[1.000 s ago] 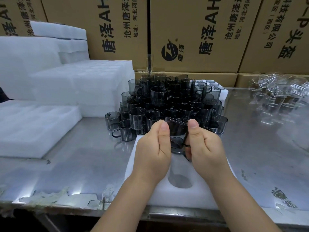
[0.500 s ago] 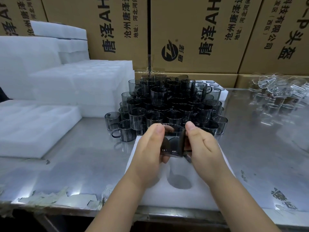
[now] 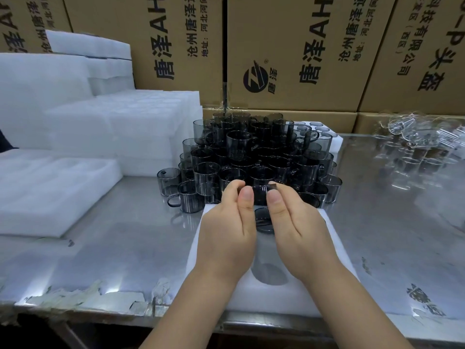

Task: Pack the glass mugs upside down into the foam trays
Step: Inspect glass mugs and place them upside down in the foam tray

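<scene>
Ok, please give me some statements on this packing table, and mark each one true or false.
1. The left hand and right hand hold one dark mug above the foam tray. True.
2. The pile of mugs is colourless glass. False: it is smoky grey; the clear glassware lies far right.
3. White foam stacks stand on the left. True.
4. A mug sits in the tray's nearest hole. False: that hole is empty.

Two bare hands, left hand point(image 3: 226, 230) and right hand point(image 3: 299, 227), bare wrists and forearms uncovered down to the lower edge of the view, short rounded thumbnails, plain and glossy, smooth-knuckled fingers point(image 3: 247, 196), softly creased wrists
</scene>
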